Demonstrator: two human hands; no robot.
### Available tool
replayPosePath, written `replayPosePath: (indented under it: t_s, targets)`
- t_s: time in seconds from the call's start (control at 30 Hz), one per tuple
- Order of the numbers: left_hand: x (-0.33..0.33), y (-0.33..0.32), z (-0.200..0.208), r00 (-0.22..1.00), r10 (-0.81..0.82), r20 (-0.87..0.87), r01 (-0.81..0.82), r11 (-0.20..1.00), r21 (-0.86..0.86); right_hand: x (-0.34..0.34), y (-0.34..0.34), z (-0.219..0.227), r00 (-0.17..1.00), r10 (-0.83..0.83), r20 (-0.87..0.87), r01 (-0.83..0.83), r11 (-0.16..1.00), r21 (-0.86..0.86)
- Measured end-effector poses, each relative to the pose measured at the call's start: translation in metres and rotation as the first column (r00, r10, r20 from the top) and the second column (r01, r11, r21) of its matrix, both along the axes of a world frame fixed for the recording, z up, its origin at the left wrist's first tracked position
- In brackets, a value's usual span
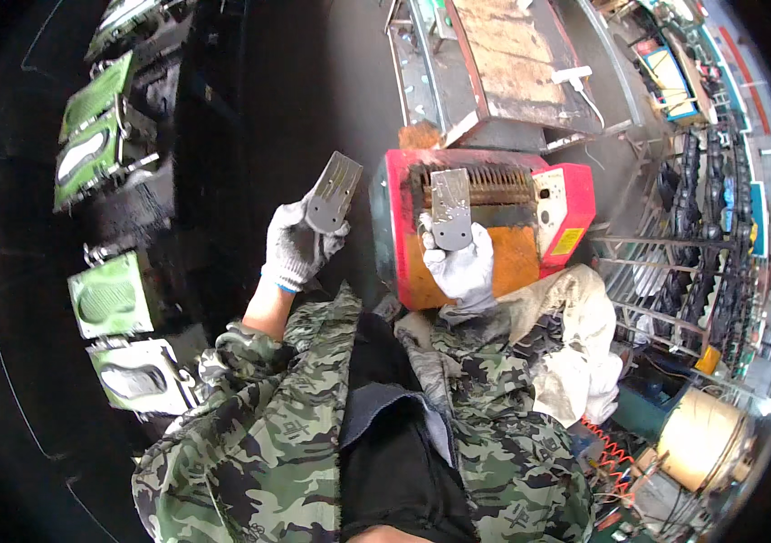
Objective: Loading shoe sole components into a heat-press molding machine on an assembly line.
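My left hand (296, 246), in a whitish knit glove, is closed on the lower end of a grey flat plate (335, 190). The plate tilts to the right, with a rounded lower end, two small holes and streaks near its squared top. Held upright in my gloved right hand (465, 270) is a second grey flat plate (451, 206) of similar shape, with pale scratchy marks across its upper half. My right hand is over a red-framed machine (394, 231) with a ridged brown roller (494, 188). The two plates are apart from each other.
Green moulds with sole-shaped hollows (112, 294) line the left side. Beyond the machine stands a worn-topped table (512, 54) with a white power strip (572, 74). At right are metal racks of dark items (693, 226), a round drum (698, 439) and a coiled red hose (610, 452).
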State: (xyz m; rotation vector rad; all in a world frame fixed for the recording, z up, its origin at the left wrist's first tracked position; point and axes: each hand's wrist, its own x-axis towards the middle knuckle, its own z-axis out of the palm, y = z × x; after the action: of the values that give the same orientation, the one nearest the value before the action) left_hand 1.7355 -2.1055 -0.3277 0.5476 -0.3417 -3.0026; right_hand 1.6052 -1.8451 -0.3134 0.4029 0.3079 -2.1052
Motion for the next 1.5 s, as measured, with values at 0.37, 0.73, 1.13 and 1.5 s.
replayPosePath:
  t_s: [0.37,0.73,1.13,1.5]
  targets:
    - [0.005,-0.150,0.014,0.971,0.108,-0.214,-0.067,0.979,0.191,-0.039,-0.220,-0.013,0.960,0.281,-0.002,-0.278,0.949,-0.149]
    - [-0.043,-0.271,-0.004,0.942,0.325,0.080,-0.288,0.910,-0.297,-0.166,-0.353,-0.151,0.325,0.920,-0.216,-0.071,0.252,0.965]
    - [0.006,-0.393,-0.019,-0.339,0.894,0.292,0.782,0.440,-0.441,-0.437,-0.348,-0.227,0.305,0.948,-0.095,0.167,0.045,0.985]
    - [0.050,-0.373,-0.010,-0.177,0.900,0.398,0.926,0.289,-0.243,-0.299,-0.270,-0.130,0.543,0.838,0.061,0.114,-0.145,0.983]
